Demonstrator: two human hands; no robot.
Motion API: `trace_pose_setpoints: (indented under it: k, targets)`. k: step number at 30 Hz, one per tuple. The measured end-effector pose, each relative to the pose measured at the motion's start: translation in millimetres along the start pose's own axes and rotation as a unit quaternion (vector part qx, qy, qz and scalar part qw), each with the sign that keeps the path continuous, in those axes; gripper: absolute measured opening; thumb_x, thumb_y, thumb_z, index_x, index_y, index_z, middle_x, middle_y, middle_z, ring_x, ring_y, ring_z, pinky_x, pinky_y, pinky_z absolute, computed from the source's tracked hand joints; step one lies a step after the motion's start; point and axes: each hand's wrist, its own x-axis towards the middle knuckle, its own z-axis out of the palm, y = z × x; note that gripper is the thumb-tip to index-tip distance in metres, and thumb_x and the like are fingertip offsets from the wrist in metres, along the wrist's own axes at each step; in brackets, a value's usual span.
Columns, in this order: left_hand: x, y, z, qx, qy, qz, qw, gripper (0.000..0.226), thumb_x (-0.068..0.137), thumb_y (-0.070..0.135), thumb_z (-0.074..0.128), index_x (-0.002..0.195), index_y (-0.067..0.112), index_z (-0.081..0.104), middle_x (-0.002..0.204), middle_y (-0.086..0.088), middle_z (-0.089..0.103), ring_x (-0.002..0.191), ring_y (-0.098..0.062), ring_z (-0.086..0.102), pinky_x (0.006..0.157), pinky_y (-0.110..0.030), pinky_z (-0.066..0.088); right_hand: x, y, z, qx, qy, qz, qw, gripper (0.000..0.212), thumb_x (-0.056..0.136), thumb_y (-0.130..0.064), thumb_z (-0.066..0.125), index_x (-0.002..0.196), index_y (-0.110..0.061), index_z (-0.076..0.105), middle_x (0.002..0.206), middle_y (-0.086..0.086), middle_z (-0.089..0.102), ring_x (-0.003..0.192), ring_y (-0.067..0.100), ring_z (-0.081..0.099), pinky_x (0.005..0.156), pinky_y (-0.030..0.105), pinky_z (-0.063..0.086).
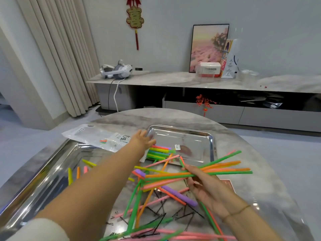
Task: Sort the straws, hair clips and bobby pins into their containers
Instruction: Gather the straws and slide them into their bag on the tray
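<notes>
- We are on the straw step; our right hand (205,185) pinches a bundle of straws (218,169): long, thin, neon green, orange and pink
- our left hand (143,138), fingers loosely straight, reaches the tray (194,134) ahead
- next, we judge, the bundle goes forward into that tray; bobby pins (182,214) lie on the worktop (121,119) below our right hand

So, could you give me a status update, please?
Right hand grips straw bundle. Left hand at far tray, grip unclear. Bobby pins among loose straws.
</notes>
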Motion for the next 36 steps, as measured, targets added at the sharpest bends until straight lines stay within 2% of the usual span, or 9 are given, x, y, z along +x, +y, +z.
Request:
trace_pose_setpoints:
  k: [5,12,17,19,22,26,31,34,36]
  targets:
    - [-8,-13,6,0.015,0.054,0.021,0.998,0.091,0.07,0.026,0.075,0.141,0.02,0.018,0.141,-0.004,0.037,0.128,-0.024,0.035,0.103,-0.041,0.025,3,-4,0,0.066,0.026,-0.018,0.997,0.006,0.075,-0.003,0.069,0.073,0.002,0.068,0.058,0.007,0.059,0.037,0.007,0.051,0.038,0.012,0.045]
    - [-27,-26,14,-0.135,0.18,0.017,0.974,0.09,0.071,0.04,0.073,0.14,0.026,0.017,0.126,0.001,0.051,0.114,-0.02,0.052,0.099,-0.036,0.026,-2,-6,5,0.098,0.021,-0.036,0.994,0.005,0.08,-0.004,0.068,0.078,0.0,0.067,0.061,0.005,0.062,0.041,0.005,0.053,0.041,0.011,0.047]
    - [-61,-31,25,-0.226,0.333,0.015,0.915,0.092,0.046,0.037,0.085,0.119,0.029,0.029,0.102,0.001,0.064,0.09,-0.022,0.064,0.083,-0.035,0.04,-8,-4,12,0.182,-0.001,-0.047,0.982,0.026,0.083,-0.01,0.067,0.105,0.003,0.066,0.096,0.01,0.066,0.048,0.004,0.057,0.046,0.011,0.05]
    - [-75,-29,30,-0.25,0.36,0.012,0.899,0.096,0.045,0.039,0.083,0.126,0.029,0.032,0.104,0.003,0.063,0.092,-0.019,0.064,0.085,-0.032,0.04,-12,-3,15,0.208,-0.012,-0.056,0.976,0.032,0.083,-0.012,0.067,0.111,0.004,0.063,0.104,0.012,0.065,0.052,0.004,0.059,0.048,0.011,0.05]
    - [-102,-23,35,-0.282,0.397,0.003,0.874,0.099,0.055,0.038,0.079,0.138,0.031,0.026,0.108,0.008,0.061,0.095,-0.014,0.06,0.088,-0.028,0.035,-20,-2,24,0.215,-0.025,-0.081,0.973,0.017,0.083,-0.013,0.067,0.093,0.0,0.067,0.086,0.007,0.064,0.054,0.005,0.058,0.049,0.011,0.05]
    - [-141,-9,39,-0.334,0.438,-0.013,0.834,0.091,0.065,0.061,0.071,0.138,0.022,0.034,0.115,0.009,0.062,0.101,-0.009,0.056,0.091,-0.027,0.035,-39,3,39,0.14,-0.062,-0.121,0.981,0.019,0.08,-0.017,0.067,0.092,-0.002,0.07,0.078,0.001,0.065,0.057,0.004,0.056,0.054,0.011,0.052]
    - [-169,10,54,-0.346,0.432,-0.056,0.831,0.091,0.066,0.051,0.077,0.139,0.022,0.032,0.129,0.008,0.056,0.111,-0.009,0.054,0.097,-0.026,0.033,-60,12,55,-0.056,-0.038,-0.218,0.974,0.018,0.079,-0.022,0.07,0.089,-0.006,0.072,0.069,-0.005,0.066,0.062,0.006,0.059,0.062,0.018,0.053]
    - [-181,17,60,-0.369,0.433,-0.082,0.819,0.091,0.062,0.037,0.082,0.137,0.027,0.03,0.125,0.009,0.056,0.113,-0.01,0.053,0.096,-0.026,0.034,-67,12,57,-0.039,-0.062,-0.24,0.968,0.014,0.084,-0.019,0.066,0.085,-0.006,0.071,0.069,-0.004,0.066,0.059,0.007,0.056,0.06,0.017,0.05]
    - [-187,18,59,-0.394,0.445,-0.092,0.799,0.086,0.064,0.04,0.08,0.135,0.029,0.032,0.122,0.01,0.057,0.112,-0.008,0.052,0.094,-0.025,0.033,-71,9,58,0.007,-0.099,-0.249,0.963,0.014,0.085,-0.017,0.062,0.082,-0.007,0.071,0.072,-0.003,0.067,0.057,0.008,0.053,0.055,0.017,0.049]
